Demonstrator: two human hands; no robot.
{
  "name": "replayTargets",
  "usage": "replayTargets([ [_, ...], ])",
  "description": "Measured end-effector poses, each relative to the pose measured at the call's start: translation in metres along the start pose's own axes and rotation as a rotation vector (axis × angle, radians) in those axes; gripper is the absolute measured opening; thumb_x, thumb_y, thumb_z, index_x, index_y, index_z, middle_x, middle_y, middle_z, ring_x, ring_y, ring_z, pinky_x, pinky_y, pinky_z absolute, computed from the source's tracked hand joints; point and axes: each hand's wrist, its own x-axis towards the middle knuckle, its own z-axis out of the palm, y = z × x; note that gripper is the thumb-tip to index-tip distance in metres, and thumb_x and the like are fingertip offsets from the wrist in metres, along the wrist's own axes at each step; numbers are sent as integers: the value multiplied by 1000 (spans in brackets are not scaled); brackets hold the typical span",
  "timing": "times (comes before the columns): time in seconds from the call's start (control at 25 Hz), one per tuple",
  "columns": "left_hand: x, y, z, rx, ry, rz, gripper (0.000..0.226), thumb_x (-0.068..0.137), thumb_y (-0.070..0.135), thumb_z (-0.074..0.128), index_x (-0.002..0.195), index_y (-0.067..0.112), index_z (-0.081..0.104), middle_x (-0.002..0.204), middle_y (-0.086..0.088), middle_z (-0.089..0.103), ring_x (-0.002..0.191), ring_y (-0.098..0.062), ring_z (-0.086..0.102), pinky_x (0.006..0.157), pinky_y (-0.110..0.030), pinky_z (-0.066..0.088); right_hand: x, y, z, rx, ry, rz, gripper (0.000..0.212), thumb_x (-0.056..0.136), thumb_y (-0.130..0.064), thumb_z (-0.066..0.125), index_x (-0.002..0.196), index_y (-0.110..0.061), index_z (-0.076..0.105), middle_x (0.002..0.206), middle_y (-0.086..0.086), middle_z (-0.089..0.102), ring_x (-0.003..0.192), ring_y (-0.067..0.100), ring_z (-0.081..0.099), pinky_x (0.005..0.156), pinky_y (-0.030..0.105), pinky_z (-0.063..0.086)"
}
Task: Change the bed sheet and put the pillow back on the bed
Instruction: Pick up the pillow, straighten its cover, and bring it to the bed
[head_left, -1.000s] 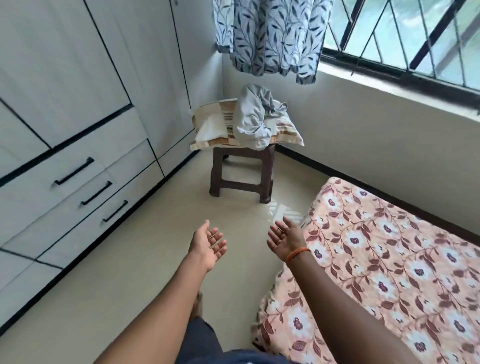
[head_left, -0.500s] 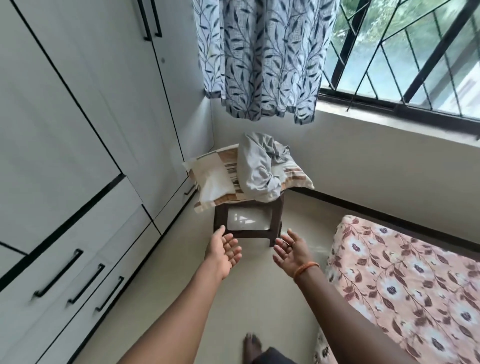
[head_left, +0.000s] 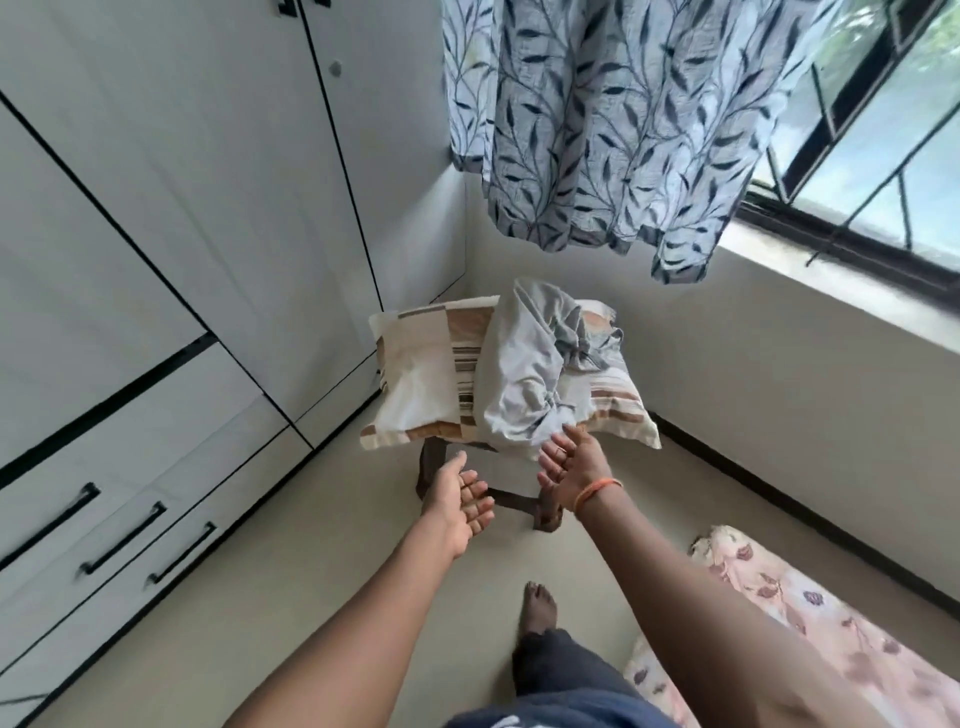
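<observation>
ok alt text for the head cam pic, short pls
Both open hands, left hand and right hand, reach toward a striped pillow with a crumpled grey sheet on it, atop a dark stool in the corner by the wardrobe; the floral mattress lies at lower right.

Crumpled grey cloth sheet (head_left: 535, 374), striped fabric pillow (head_left: 421, 384), matt wardrobe (head_left: 182, 208)

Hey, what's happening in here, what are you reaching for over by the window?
A person is making the bed. Both hands, the left hand and the right hand, are open with palms up, reaching toward a small brown stool in the corner. On it lies a striped pillow with a crumpled grey sheet bundled on top. Neither hand holds anything; the right fingertips are right at the sheet's lower edge. The mattress, in floral cover, sits at lower right.
</observation>
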Motion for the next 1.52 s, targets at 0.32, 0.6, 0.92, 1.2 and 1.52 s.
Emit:
replayTargets([
  [0.32,38,17,114,-129,74,-9,36,98,45,45,97,11,59,91,-7,60,76,-23,57,68,-32,46,71,-112,-13,-256,-44,-46,19,94,-29,54,79,-17,55,65,-1,50,52,13,42,51,24,33],
  [0.6,86,11,153,-162,342,18,41,99,45,44,111,9,59,102,-7,60,85,-24,55,74,-34,44,118,-125,-23,-898,-51,-288,54,68,-38,73,111,-9,59,94,8,66,84,28,65,77,46,57],
  [0.92,177,25,194,-170,701,191,82,83,43,68,149,12,30,151,-9,42,133,-28,46,110,-39,40,195,-183,-9,-1891,-342,-1041,105,71,-48,77,152,-14,21,157,21,15,142,43,21,116,51,18],
  [1.2,216,34,206,5,645,13,119,68,56,81,155,30,4,145,-16,34,119,-40,56,69,-42,62,253,-217,40,-2222,-605,-941,137,62,-57,82,150,-37,-21,158,26,-13,145,49,-5,109,74,7],
  [1.52,181,37,195,246,559,72,13,94,15,51,83,14,58,80,-10,60,66,-20,56,64,-28,45,235,-198,18,-2199,-612,-798,154,46,-84,71,143,-31,-36,157,27,-19,146,44,-11,106,77,-2],
])
